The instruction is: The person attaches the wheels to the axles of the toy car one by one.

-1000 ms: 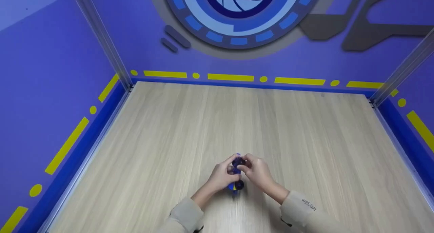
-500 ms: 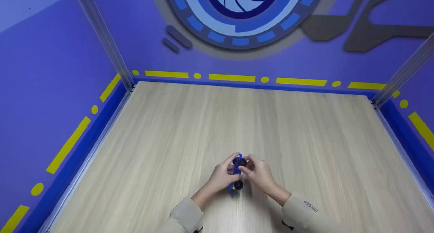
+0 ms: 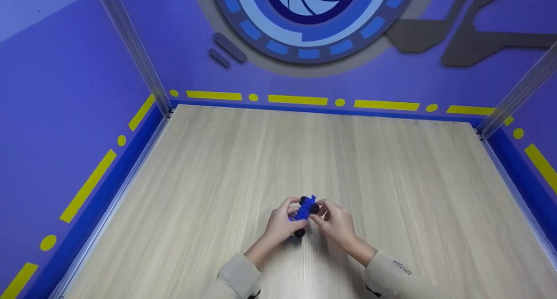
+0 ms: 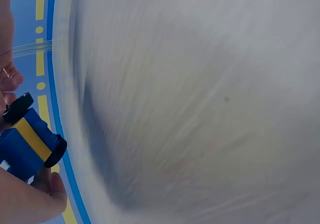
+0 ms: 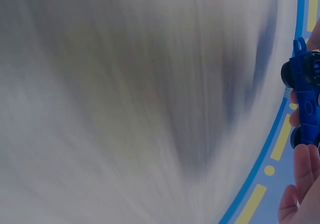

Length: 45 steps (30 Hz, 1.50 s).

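A small blue toy car (image 3: 305,207) with black wheels and a yellow band is held tilted between both hands, above the table. My left hand (image 3: 280,220) grips its body from the left side, with the thumb across the near part. Thumb and fingers of my right hand (image 3: 338,223) pinch it at the black wheel (image 3: 314,208) on the right side. In the right wrist view the car's blue underside (image 5: 306,98) shows, with a small loop at one end. The left wrist view shows the yellow band (image 4: 32,140) between two wheels.
A light wood-grain table (image 3: 304,155) spreads out around the hands. Blue walls with yellow dashes (image 3: 298,99) enclose it at the back and both sides, with metal posts (image 3: 135,51) at the rear corners.
The toy car has turned in the hands: its far end now leans right, and more of its blue body and a left-side wheel show. My right hand has shifted slightly right.
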### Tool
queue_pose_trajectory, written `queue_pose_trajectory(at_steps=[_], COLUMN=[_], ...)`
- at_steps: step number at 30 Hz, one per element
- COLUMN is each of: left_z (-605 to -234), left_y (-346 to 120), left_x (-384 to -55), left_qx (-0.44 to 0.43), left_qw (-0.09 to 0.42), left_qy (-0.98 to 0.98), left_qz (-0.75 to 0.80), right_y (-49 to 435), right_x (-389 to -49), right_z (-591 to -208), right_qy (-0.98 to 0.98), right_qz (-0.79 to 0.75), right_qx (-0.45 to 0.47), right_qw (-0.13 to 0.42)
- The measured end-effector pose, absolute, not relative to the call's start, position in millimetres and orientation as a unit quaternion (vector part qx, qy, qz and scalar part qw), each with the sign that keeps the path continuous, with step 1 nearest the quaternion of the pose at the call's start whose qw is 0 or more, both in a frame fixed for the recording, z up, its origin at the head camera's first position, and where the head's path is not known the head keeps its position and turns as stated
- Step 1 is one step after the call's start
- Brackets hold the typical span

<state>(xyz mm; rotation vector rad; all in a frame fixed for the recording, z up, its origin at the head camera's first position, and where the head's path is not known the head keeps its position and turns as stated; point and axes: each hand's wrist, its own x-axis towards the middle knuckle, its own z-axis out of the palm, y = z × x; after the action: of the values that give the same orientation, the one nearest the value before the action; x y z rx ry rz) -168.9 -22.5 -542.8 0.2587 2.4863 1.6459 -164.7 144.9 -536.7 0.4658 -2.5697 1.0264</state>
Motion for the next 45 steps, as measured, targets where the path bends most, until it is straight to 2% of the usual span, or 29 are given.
queue_pose_trajectory(at_steps=[16, 28, 34, 45], left_z=[-543.3, -542.1, -540.1, -539.4], left_y=[-19.9, -24.1, -24.4, -21.8], left_x=[-167.6, -165.8, -165.2, -163.9], left_qx=[0.107, 0.178, 0.213, 0.275], left_qw=[0.006, -0.022, -0.014, -0.043], left_qy=[0.876, 0.911, 0.919, 0.921], left_qz=[0.470, 0.370, 0.331, 0.271], right_y=[152.3, 163.3, 167.6, 170.2], right_x=[-164.0, -165.5, -163.5, -161.3], right_z=[-540.1, -537.0, -532.3, -537.1], right_qy=[-0.904, -0.904, -0.912, -0.921], right_qz=[0.343, 0.336, 0.296, 0.244], right_qx=[0.183, 0.235, 0.273, 0.293], right_qw=[0.180, 0.123, 0.075, 0.080])
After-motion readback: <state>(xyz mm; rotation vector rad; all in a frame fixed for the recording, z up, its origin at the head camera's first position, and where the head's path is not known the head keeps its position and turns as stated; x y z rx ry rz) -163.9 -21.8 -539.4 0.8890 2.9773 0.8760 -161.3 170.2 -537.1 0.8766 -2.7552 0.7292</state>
